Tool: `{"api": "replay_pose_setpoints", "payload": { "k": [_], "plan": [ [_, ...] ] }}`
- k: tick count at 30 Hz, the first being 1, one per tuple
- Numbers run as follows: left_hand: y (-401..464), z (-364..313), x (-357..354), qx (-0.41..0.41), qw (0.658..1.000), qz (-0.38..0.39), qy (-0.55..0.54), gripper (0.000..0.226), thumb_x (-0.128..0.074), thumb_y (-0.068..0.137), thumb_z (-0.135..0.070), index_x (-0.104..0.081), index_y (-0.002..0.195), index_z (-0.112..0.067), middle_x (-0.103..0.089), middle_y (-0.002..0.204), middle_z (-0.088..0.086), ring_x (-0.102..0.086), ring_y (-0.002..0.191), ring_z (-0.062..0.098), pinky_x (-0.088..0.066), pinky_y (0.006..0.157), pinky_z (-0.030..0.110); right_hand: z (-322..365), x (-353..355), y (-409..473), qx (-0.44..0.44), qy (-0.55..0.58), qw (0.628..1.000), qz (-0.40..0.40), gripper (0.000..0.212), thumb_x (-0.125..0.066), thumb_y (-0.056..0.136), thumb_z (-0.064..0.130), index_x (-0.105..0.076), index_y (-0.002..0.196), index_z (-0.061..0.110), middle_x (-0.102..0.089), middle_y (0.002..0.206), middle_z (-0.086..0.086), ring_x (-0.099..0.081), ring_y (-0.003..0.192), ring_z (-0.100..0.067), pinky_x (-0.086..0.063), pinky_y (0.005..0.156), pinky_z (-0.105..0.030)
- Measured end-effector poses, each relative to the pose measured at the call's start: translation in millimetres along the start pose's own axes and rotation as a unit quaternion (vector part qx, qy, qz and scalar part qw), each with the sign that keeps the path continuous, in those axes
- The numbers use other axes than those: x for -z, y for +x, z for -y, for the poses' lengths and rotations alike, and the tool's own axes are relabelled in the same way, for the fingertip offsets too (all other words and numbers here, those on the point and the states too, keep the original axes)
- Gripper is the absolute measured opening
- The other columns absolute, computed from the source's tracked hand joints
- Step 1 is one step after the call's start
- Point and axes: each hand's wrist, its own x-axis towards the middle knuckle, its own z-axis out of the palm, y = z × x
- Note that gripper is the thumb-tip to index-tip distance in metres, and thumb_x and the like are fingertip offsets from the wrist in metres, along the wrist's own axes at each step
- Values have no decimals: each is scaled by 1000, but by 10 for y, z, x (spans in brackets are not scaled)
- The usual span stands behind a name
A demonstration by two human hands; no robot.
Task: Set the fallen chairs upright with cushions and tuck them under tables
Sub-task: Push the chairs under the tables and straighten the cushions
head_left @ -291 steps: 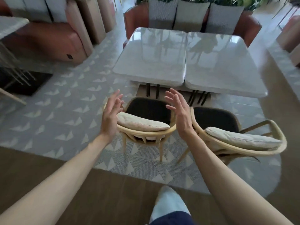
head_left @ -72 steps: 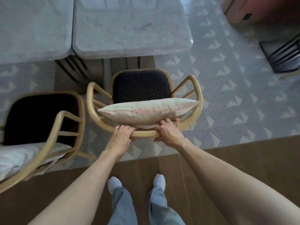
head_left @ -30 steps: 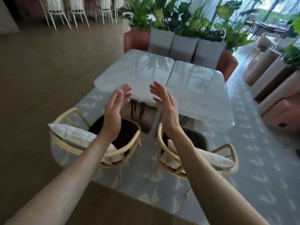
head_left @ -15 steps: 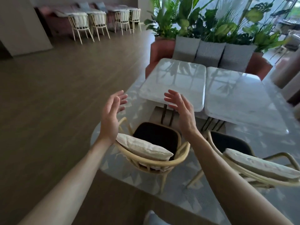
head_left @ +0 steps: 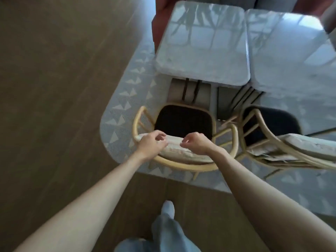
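Note:
Two pale wooden armchairs stand upright on the rug, facing two marble-topped tables. The left chair point(head_left: 181, 165) has a black seat point(head_left: 181, 120), and a cream cushion point(head_left: 181, 153) leans against its curved back. My left hand point(head_left: 152, 143) and my right hand point(head_left: 195, 143) are side by side on the cushion's top edge, fingers curled onto it. The right chair point(head_left: 254, 122) stands close beside it at an angle, with its own cushion point(head_left: 309, 145). Neither seat is under the left table point(head_left: 201, 57) or the right table point(head_left: 291, 60).
A patterned grey rug point(head_left: 118, 115) lies under the tables and chairs, with brown wooden floor to the left and under my feet. A red sofa point(head_left: 157, 24) runs behind the tables. Dark table legs point(head_left: 190, 91) stand just ahead of the left chair's seat.
My head has tipped down onto the left chair. Both hands, raised and open half a second ago, have dropped onto the cushion's top edge with curled fingers.

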Motion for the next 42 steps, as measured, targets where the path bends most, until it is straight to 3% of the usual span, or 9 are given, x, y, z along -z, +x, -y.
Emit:
{"api": "replay_pose_setpoints", "payload": {
  "k": [3,6,9,12,14,19,33,42],
  "plan": [
    [143,355,-275,-8,985,117,129,37,-72,89,-27,-64,125,-19,-67,124,0,-61,113,15,-50,95,32,-303,-307,25,-69,-190,975,92,34,-66,92,39,-73,117,16,-71,117,-5,-65,111,-28,-54,96,-41],
    [228,599,-454,-36,951,179,248,41,-77,84,-28,-67,123,-22,-66,126,-1,-60,114,18,-52,97,37,-475,-525,16,-63,-252,962,80,40,-72,89,37,-70,122,16,-67,126,-9,-60,121,-30,-49,103,-43],
    [294,736,-544,-92,921,162,341,40,-79,83,-28,-68,121,-22,-61,125,-1,-55,117,20,-47,99,37,-530,-716,41,-37,-309,950,37,53,-75,88,39,-63,133,14,-57,140,-13,-51,133,-33,-37,114,-49],
    [316,791,-603,-150,896,132,397,38,-77,85,-23,-66,121,-21,-62,122,1,-54,117,21,-45,100,37,-482,-868,35,-36,-356,934,-10,41,-66,95,30,-61,132,13,-56,139,-15,-50,133,-33,-32,117,-56],
    [339,804,-614,-186,879,123,421,37,-76,86,-23,-65,121,-21,-62,122,1,-54,118,20,-45,102,38,-456,-941,23,-42,-371,927,-36,35,-65,96,23,-63,129,11,-57,134,-17,-53,129,-35,-34,115,-58],
    [460,837,-499,-242,844,134,460,37,-72,90,-31,-65,125,-22,-64,124,-1,-57,118,17,-49,102,36,-455,-965,12,-24,-381,920,-84,26,-70,91,17,-71,117,10,-64,119,-14,-61,112,-32,-48,97,-48],
    [1339,443,-441,-185,888,82,412,36,-74,89,-26,-70,124,-25,-68,113,-3,-59,108,18,-53,86,36,-471,-318,797,-37,-346,928,-131,28,-66,94,12,-70,120,2,-60,124,-15,-58,114,-32,-55,87,-44],
    [1363,382,-576,-164,909,51,380,32,-70,91,-17,-71,123,-23,-70,114,-2,-58,108,16,-49,92,31,-536,-189,921,-31,-358,925,-124,24,-62,97,9,-70,119,4,-63,119,-14,-62,108,-30,-55,84,-40]
  ]
}}
